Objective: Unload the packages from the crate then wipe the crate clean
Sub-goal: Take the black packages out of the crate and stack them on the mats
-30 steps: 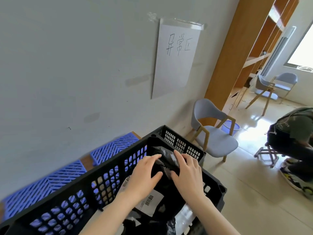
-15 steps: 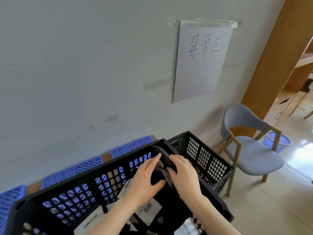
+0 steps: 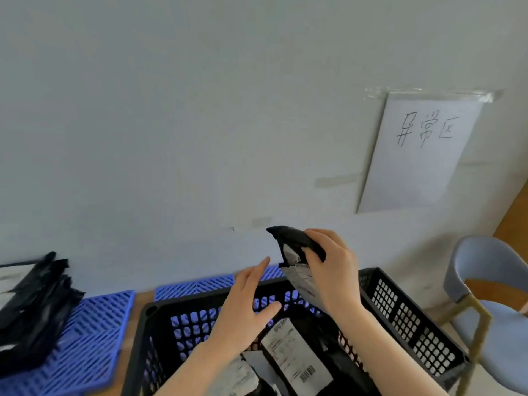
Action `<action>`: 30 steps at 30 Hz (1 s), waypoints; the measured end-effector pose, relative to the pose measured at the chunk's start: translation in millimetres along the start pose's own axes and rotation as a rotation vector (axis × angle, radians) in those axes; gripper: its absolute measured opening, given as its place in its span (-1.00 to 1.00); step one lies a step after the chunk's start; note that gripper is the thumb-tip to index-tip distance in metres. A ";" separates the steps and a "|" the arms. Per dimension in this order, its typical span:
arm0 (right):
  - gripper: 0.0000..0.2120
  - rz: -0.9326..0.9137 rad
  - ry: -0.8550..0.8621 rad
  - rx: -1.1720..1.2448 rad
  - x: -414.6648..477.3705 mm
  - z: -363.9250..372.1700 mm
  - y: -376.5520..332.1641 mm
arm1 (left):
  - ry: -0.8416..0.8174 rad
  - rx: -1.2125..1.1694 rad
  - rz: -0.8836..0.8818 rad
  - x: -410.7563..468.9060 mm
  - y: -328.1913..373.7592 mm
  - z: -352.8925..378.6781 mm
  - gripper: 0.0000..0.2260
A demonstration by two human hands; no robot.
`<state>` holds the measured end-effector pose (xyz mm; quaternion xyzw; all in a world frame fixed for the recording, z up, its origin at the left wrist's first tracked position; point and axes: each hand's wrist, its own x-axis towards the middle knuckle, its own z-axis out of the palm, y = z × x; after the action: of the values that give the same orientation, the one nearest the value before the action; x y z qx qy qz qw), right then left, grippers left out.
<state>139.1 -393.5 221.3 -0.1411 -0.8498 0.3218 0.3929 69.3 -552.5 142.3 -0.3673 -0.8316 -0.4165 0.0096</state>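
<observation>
package (image 3: 295, 240) gripped by right hand (image 3: 334, 270) above crate (image 3: 400, 310).

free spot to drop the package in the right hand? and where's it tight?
Free for the held package: blue grid mat between the pile of black packages on the left and the crate. A narrower blue strip shows behind the crate, along the wall. Crowded: inside the crate, where labelled packages lie under the left hand.
</observation>
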 end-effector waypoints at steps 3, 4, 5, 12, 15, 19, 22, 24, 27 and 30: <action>-0.77 -0.060 0.013 0.044 5.1 12.8 -40.3 | 0.058 -0.005 -0.016 -13.9 -15.4 -32.9 -0.30; -0.78 -0.081 0.009 0.062 4.8 18.6 -55.0 | 0.072 -0.009 -0.020 -18.8 -21.2 -44.4 -0.30; -0.78 -0.105 0.002 0.079 4.1 25.4 -69.8 | 0.091 -0.013 -0.020 -23.6 -26.6 -56.3 -0.29; -0.80 -0.216 -0.121 0.198 -13.5 95.3 -170.0 | 0.274 -0.039 -0.077 -68.2 -74.4 -153.2 -0.21; -0.80 -0.195 -0.180 0.244 -23.4 132.0 -207.3 | 0.355 -0.064 -0.116 -92.4 -103.4 -198.3 -0.19; -0.81 -0.118 -0.302 0.328 -42.8 183.5 -247.6 | 0.391 -0.108 -0.186 -127.4 -143.9 -245.5 -0.20; -0.81 -0.075 -0.357 0.381 -57.2 217.4 -266.0 | 0.397 -0.096 -0.235 -147.2 -166.6 -266.9 -0.21; -0.82 -0.055 -0.393 0.397 -62.8 237.2 -272.9 | 0.406 -0.086 -0.263 -156.0 -180.4 -275.7 -0.21; -0.83 -0.045 -0.455 0.393 -64.7 264.8 -278.3 | 0.446 -0.059 -0.308 -160.7 -201.0 -284.8 -0.22; -0.79 -0.053 -0.514 0.392 -60.8 290.6 -276.7 | 0.534 -0.075 -0.371 -155.0 -222.1 -293.0 -0.28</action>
<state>-38.1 -758.6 227.5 0.0454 -0.8464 0.4941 0.1933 -40.0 -936.1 131.4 -0.0872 -0.8365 -0.5233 0.1376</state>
